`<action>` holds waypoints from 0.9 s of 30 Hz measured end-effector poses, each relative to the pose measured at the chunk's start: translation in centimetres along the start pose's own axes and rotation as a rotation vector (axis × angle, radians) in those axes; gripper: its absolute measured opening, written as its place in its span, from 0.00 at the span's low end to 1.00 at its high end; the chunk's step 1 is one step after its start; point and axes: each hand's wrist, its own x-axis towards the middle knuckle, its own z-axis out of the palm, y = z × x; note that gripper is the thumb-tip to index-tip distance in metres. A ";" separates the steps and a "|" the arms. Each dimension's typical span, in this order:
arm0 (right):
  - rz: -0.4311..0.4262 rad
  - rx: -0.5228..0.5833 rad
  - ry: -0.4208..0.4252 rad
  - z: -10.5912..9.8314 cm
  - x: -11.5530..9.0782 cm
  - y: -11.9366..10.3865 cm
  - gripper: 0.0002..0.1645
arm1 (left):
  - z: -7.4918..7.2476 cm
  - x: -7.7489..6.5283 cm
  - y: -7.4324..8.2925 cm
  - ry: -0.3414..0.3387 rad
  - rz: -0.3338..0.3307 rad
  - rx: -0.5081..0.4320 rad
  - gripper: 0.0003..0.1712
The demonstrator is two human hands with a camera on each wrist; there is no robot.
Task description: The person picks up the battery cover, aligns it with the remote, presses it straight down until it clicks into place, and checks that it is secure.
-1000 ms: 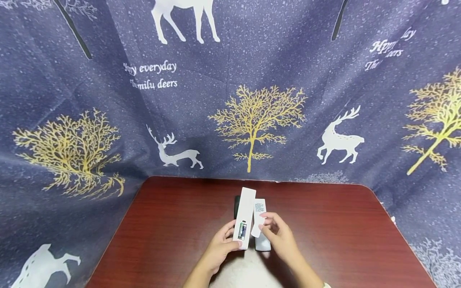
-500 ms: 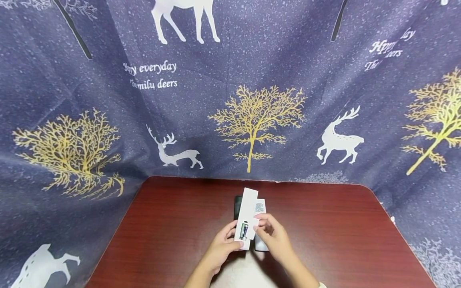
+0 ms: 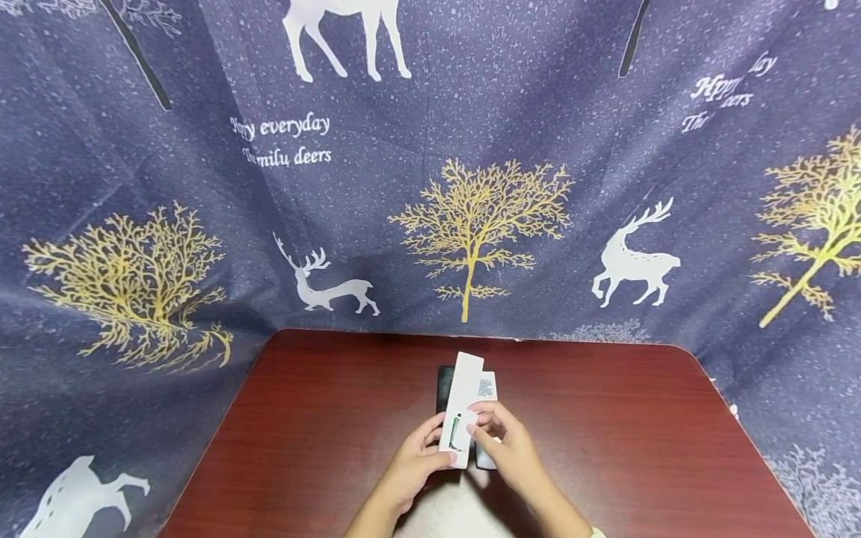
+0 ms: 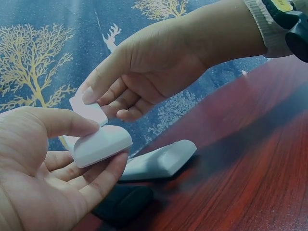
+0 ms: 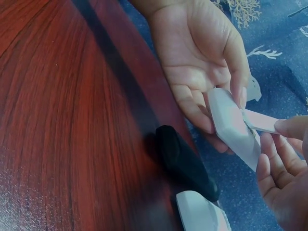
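Observation:
My left hand (image 3: 418, 459) grips the lower end of a white remote control (image 3: 467, 381), back side up, its thumb over the near edge. Part of a battery (image 3: 454, 427) shows in the remote's uncovered compartment. With thumb and fingertips, my right hand (image 3: 510, 448) pinches a small white battery cover (image 5: 261, 120). In the left wrist view the cover (image 4: 87, 110) meets the remote's end (image 4: 103, 144) at a tilt. The right wrist view also shows one edge of it at the compartment. In the head view the cover overlaps the compartment's right part.
Two more remotes lie beneath the hands on the red-brown table (image 3: 605, 433): a black one (image 3: 444, 381) to the left, and a white one (image 3: 487, 385) with a printed label to the right. A patterned cloth (image 3: 430, 246) hangs behind the table's far edge.
My right hand has moved left with the battery cover, from beside the remote to over its compartment, hiding more of the battery. The held remote has shifted slightly right.

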 end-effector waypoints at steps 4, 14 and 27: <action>0.036 -0.001 -0.014 0.1 -0.1 0.0 0.15 | 0.0 0.0 0.0 -0.003 -0.004 0.005 0.45; 0.005 -0.035 -0.025 0.3 0.0 0.4 0.15 | 0.0 0.1 -0.2 -0.001 -0.003 0.003 0.45; 0.024 -0.063 -0.036 0.4 0.0 0.3 0.16 | 0.1 -0.1 -0.1 0.002 -0.003 -0.027 0.45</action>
